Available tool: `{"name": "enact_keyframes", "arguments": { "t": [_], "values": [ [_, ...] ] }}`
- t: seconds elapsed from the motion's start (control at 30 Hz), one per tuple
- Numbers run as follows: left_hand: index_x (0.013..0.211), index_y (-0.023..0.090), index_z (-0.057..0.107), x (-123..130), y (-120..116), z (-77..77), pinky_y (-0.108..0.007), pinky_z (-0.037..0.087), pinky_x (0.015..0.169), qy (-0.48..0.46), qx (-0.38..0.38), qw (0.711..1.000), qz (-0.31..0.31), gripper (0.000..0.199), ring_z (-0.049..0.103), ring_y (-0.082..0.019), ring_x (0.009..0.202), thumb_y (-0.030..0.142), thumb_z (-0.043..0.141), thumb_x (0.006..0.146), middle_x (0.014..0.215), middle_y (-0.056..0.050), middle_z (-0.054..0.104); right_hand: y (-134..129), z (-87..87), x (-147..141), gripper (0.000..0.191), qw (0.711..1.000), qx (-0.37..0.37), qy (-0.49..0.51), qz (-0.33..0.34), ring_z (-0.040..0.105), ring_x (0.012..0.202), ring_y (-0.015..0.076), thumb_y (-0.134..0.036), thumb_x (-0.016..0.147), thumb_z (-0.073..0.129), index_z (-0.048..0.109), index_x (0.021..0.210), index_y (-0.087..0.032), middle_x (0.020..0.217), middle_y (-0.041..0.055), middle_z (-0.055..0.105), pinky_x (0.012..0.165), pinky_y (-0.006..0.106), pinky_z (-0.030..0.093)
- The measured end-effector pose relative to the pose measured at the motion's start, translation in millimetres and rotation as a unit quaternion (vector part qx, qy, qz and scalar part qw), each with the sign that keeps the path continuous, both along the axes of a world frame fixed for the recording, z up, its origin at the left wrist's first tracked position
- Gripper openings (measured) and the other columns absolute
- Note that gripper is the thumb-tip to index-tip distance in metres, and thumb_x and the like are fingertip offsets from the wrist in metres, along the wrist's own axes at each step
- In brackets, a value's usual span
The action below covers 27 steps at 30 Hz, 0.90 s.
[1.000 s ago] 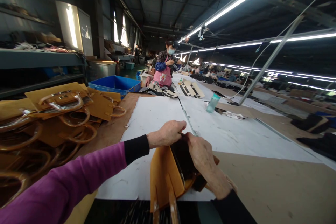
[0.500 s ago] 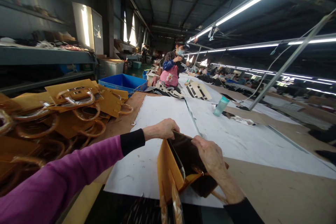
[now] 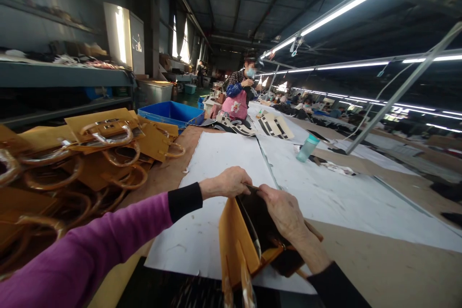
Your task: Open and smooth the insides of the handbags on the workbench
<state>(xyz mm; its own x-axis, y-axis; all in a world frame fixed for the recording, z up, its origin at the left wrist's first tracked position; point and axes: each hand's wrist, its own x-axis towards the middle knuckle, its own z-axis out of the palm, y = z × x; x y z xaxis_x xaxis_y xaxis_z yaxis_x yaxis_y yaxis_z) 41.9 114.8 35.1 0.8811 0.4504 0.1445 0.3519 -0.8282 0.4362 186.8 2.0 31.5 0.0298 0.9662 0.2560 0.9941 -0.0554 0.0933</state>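
The bag (image 3: 236, 240) is at the near edge of the counter (image 3: 364, 255), over the near end of a white sheet (image 3: 216, 154). Its mouth is open and shows a dark lining (image 3: 260, 219); two wrapped handles (image 3: 247, 279) point toward the wearer. Whether its base rests on the sheet cannot be told.

Both hands are on the bag's far rim, close beside each other. The fingers of the left hand (image 3: 231, 183) are drawn together, pinching the rim from the left. The right hand (image 3: 285, 211) reaches across the bag's right side, thumb and fingers pinching the rim too. A purple sleeve (image 3: 119, 233) with a black cuff (image 3: 185, 202) covers the left arm.

Along the counter's left edge lies a heap (image 3: 90, 168) of similar tan bags, overlapping, many with looped handles. Beyond it, near the far left corner, is a blue tub (image 3: 169, 113). Black-and-cream pieces (image 3: 276, 126) lie toward the counter's far end. In front of a co-worker (image 3: 234, 106) in a pink apron, both hands are raised; what they hold is too small to tell. A teal bottle (image 3: 307, 148) is on the counter, farther out than the right hand, with a crumpled white scrap (image 3: 339, 168) near it.
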Motion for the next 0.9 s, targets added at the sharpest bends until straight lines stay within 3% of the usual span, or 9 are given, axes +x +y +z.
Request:
{"name": "enact_keyframes", "arguments": {
  "t": [0.13, 0.37, 0.53, 0.73, 0.83, 0.9],
  "values": [
    [0.082, 0.019, 0.07, -0.4, 0.8, -1.6, -0.019, 0.036, 0.056, -0.001, 0.004, 1.0, 0.002, 0.015, 0.052, -0.011, 0.059, 0.023, 0.058, 0.073, 0.063, 0.001, 0.063, 2.6, -1.5, 1.7, 0.028, 1.0, -0.008, 0.01, -0.016, 0.059, 0.068, 0.0141, -0.033, 0.091, 0.035, 0.059, 0.08, -0.024, 0.069, 0.0016, 0.066, 0.058, 0.025, 0.027],
    [0.082, 0.021, 0.069, 4.4, -8.4, 4.6, -0.026, 0.04, 0.059, 0.028, 0.114, 0.993, 0.025, 0.02, 0.06, -0.021, 0.073, 0.036, 0.057, 0.075, 0.076, -0.005, 0.067, 3.0, -0.6, -9.8, 0.025, 0.999, -0.007, -0.02, -0.047, 0.06, 0.066, 0.0152, -0.024, 0.089, 0.035, 0.059, 0.084, -0.022, 0.066, 0.0039, 0.065, 0.056, 0.028, 0.024],
    [0.078, 0.023, 0.068, 5.4, -10.2, 5.3, -0.024, 0.038, 0.057, 0.035, 0.148, 0.988, 0.029, 0.017, 0.062, -0.019, 0.074, 0.029, 0.052, 0.079, 0.076, -0.003, 0.068, 2.6, -2.2, -11.2, 0.024, 0.997, -0.024, -0.033, -0.061, 0.061, 0.065, 0.0163, -0.021, 0.089, 0.033, 0.057, 0.085, -0.022, 0.068, 0.0045, 0.066, 0.054, 0.028, 0.022],
    [0.079, 0.021, 0.068, 3.0, -8.1, 4.9, -0.025, 0.038, 0.057, 0.031, 0.129, 0.991, 0.029, 0.018, 0.062, -0.02, 0.075, 0.028, 0.051, 0.08, 0.076, -0.004, 0.068, 3.2, 1.4, -2.3, 0.03, 0.998, -0.045, 0.035, -0.026, 0.061, 0.071, 0.0162, -0.028, 0.091, 0.027, 0.057, 0.085, -0.023, 0.071, 0.004, 0.066, 0.057, 0.026, 0.027],
    [0.079, 0.02, 0.067, 4.2, -12.3, 6.2, -0.025, 0.039, 0.059, 0.006, 0.111, 0.993, 0.032, 0.018, 0.061, -0.02, 0.074, 0.025, 0.049, 0.08, 0.076, -0.004, 0.068, 9.7, 14.2, -3.1, 0.017, 0.99, -0.094, 0.104, -0.02, 0.06, 0.078, 0.0175, -0.031, 0.083, 0.044, 0.058, 0.089, -0.024, 0.083, 0.0024, 0.067, 0.059, 0.024, 0.03],
    [0.081, 0.021, 0.066, 5.0, -16.6, 4.6, -0.024, 0.039, 0.06, -0.038, 0.085, 0.994, 0.048, 0.02, 0.06, -0.017, 0.071, 0.023, 0.047, 0.081, 0.076, -0.003, 0.067, 16.0, 23.0, -7.7, 0.022, 0.984, -0.111, 0.137, -0.02, 0.059, 0.08, 0.0186, -0.03, 0.073, 0.054, 0.058, 0.093, -0.024, 0.088, 0.0025, 0.067, 0.06, 0.024, 0.032]
  ]
}}
